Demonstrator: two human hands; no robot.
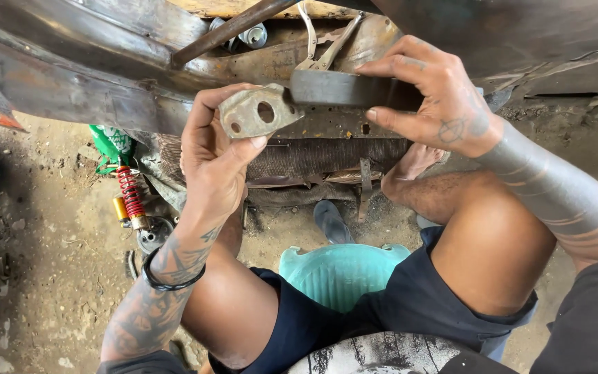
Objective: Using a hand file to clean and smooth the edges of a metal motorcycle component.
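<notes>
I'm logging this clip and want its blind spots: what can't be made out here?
- Head view: right end of the grey metal bar, covered by the right hand.
- Lower edge of the holed metal plate, behind the left hand thumb.
- Locking pliers: jaws hidden behind the bar.
- Red spring shock absorber: top hidden under green plastic.

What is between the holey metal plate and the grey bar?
Nothing visible. The left hand holds the plate right up against the end of the bar, which the right hand grips.
</notes>
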